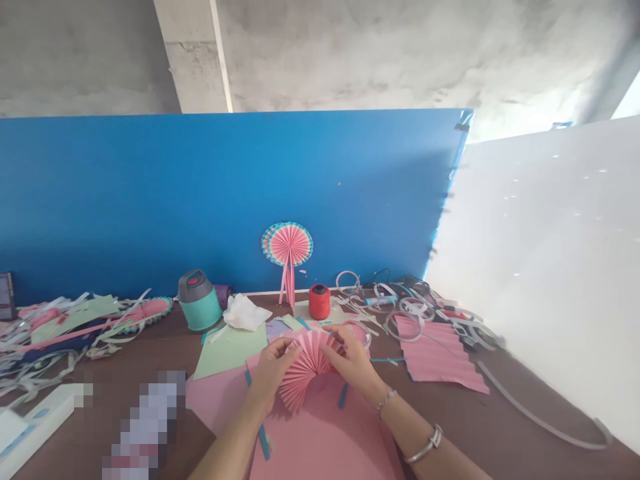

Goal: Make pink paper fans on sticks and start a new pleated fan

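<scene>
A pleated pink paper fan (311, 360) is spread in a half-round arc between my two hands, above pink paper sheets (325, 433). My left hand (273, 367) pinches its left side near the top, and my right hand (354, 360) grips the upper right side with fingers over the folds. Narrow teal strips (263, 440) lie on the pink paper beside the fan. Behind my hands stands a red spool of thread (319, 302). A finished-looking round pink fan with a teal edge (287, 245) leans upright against the blue partition (150, 193).
A teal and grey container (200, 301) and crumpled white tissue (246, 312) stand back left, near green paper (233, 350). Paper strips (45, 373) are heaped at far left. On the right lie pleated pink paper (440, 353) and rolls of white strip (417, 310). A white partition (545, 267) bounds the right.
</scene>
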{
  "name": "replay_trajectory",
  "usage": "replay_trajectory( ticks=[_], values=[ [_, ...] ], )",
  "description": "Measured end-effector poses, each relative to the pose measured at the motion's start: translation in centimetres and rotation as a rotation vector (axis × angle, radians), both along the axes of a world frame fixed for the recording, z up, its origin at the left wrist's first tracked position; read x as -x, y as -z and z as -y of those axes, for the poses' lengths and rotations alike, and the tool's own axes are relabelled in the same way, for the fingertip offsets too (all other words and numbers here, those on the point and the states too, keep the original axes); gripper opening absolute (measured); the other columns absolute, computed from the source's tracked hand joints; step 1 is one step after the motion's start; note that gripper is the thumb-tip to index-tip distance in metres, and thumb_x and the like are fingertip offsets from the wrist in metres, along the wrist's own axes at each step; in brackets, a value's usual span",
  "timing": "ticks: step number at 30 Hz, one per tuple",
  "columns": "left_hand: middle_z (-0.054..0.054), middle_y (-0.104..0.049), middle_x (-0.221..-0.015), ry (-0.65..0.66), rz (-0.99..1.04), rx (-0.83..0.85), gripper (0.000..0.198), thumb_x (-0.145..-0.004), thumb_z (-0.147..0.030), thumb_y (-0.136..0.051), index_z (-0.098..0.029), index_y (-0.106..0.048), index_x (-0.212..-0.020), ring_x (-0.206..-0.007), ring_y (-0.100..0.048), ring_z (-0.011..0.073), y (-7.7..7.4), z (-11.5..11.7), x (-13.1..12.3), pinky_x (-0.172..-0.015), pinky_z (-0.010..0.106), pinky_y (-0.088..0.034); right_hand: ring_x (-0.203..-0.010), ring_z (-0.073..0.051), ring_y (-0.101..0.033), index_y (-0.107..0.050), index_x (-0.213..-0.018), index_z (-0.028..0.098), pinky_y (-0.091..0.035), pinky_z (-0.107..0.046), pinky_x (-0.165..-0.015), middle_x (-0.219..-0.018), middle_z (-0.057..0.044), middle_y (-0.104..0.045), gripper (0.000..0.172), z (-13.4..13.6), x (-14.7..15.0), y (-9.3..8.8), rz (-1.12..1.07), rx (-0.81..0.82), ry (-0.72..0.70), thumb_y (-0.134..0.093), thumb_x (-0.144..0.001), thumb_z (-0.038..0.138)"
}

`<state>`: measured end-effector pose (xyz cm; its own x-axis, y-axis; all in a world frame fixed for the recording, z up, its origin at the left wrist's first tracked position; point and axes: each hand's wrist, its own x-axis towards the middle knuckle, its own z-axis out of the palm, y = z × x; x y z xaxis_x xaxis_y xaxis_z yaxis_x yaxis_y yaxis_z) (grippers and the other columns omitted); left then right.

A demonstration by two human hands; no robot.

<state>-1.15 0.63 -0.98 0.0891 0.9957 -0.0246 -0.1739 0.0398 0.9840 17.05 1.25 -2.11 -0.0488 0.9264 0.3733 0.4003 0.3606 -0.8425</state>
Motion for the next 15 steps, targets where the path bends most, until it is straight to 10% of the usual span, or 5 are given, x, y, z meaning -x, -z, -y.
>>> replay_trajectory(
  ticks=[15],
  values=[
    [0.0,-0.062,-0.067,0.013,0.026,0.0,0.021,-0.064,-0.034,-0.068,-0.016,-0.065,-0.074,-0.067,-0.058,0.0182,-0.94,0.49,-0.14,-0.064,0.028,-0.045,-0.064,-0.014,-0.051,-0.056,-0.105,0.018,-0.042,-0.024,-0.058,-0.074,0.0,-0.055,0.03,-0.47,-0.08,0.57,-0.081,0.01,0.056,-0.052,-0.078,0.03]
  ],
)
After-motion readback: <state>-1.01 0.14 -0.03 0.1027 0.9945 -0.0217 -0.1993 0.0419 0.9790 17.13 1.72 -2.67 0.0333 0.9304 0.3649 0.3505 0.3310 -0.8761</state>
